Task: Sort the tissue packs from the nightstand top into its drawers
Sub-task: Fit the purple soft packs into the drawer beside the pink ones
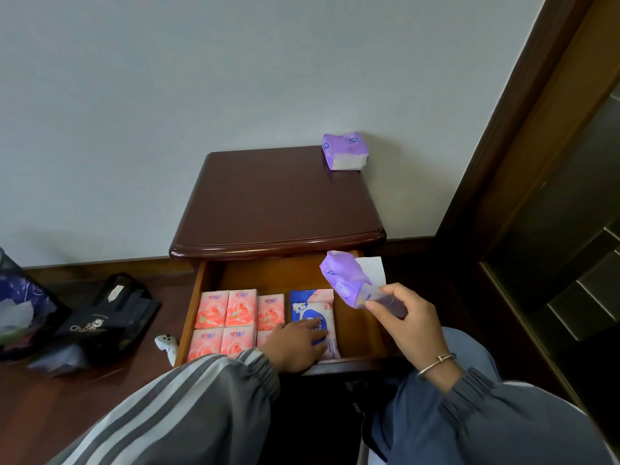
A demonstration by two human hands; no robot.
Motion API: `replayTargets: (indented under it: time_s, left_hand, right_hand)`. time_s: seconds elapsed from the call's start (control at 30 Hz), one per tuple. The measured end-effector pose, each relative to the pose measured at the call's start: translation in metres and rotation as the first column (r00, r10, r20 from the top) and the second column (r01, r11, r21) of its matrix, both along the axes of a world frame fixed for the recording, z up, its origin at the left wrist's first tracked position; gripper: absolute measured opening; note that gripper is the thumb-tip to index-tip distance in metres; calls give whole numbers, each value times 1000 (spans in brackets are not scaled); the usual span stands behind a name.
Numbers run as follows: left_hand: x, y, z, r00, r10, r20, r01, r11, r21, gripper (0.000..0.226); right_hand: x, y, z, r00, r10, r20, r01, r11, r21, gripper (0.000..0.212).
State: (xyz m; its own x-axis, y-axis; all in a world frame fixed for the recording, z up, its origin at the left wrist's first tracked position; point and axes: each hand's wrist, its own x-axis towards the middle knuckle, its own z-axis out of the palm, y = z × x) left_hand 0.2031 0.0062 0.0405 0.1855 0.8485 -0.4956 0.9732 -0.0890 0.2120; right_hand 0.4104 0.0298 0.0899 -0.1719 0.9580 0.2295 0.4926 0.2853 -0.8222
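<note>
With the right hand (409, 327) pinched the purple tissue pack (345, 278) by its lower end, long axis slanting to upper left, above the drawer's (359, 325) bare right part.

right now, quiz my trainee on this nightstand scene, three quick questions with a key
1. True or false: the nightstand top holds no tissue pack.
2. What does the right hand grip? A) a cup B) a purple pack C) a book
3. Fill in: the left hand rests on the ___ in the open drawer.

Key
1. False: the last purple pack sits at its back right corner.
2. B
3. The blue and white pack.
</note>
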Motion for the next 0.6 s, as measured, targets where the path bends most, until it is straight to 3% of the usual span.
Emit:
replayTargets:
  time_s: [0.1, 0.23, 0.3, 0.4, 0.5, 0.6]
  left_hand:
    - [0, 0, 1, 995, -53, -86, 50, 998, -37, 48]
    - [-1, -4, 3, 999, -26, -46, 26, 1000, 2, 44]
    - [-1, -8, 1, 1000, 4, 1, -4, 999, 51, 43]
    - [-1, -14, -3, 993, 103, 58, -110, 982, 150, 39]
    - [-2, -16, -5, 974, 177, 141, -200, 965, 167, 33]
    - [-2, -16, -4, 948, 224, 224, -267, 946, 183, 37]
  right_hand:
    - [0, 0, -2, 995, -2, 102, -5, 998, 66, 20]
    - [-8, -8, -5, 950, 13, 313, -85, 972, 218, 18]
    - [-13, -10, -10, 862, 18, 506, -143, 967, 209, 17]
    - [-19, -6, -17, 635, 102, 766, -189, 982, 25, 21]
    - [-27, -1, -21, 493, 148, 857, -208, 977, -49, 25]
    - [-37, 2, -23, 438, 200, 876, -250, 964, -95, 27]
